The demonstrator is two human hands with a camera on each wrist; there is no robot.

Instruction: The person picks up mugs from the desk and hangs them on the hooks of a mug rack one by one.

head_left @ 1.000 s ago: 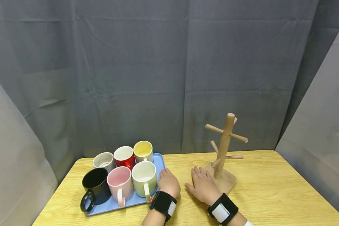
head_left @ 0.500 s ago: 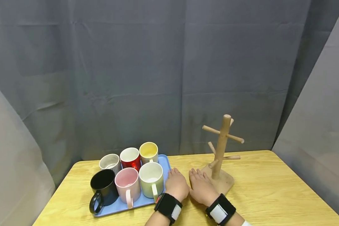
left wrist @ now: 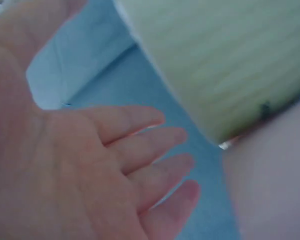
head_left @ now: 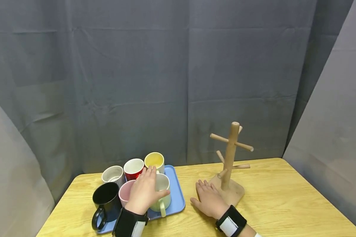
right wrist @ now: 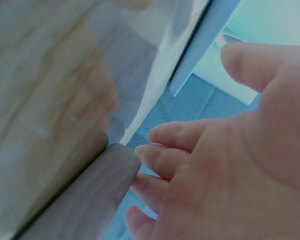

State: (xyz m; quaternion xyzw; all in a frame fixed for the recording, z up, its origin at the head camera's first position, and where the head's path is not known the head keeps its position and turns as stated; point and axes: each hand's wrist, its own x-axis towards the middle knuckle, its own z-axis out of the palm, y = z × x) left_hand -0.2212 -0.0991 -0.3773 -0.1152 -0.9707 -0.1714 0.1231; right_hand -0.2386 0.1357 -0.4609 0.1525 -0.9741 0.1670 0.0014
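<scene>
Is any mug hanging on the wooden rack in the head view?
No, the wooden rack shows only bare pegs, while the mugs stand on the blue tray.

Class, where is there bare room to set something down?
The table is bare from the wooden rack to its right edge; another patch lies between rack and blue tray, behind the right hand. Six mugs and the left hand crowd the tray, except its right strip.

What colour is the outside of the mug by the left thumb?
Pale green; the mug shows best in the head view.
</scene>
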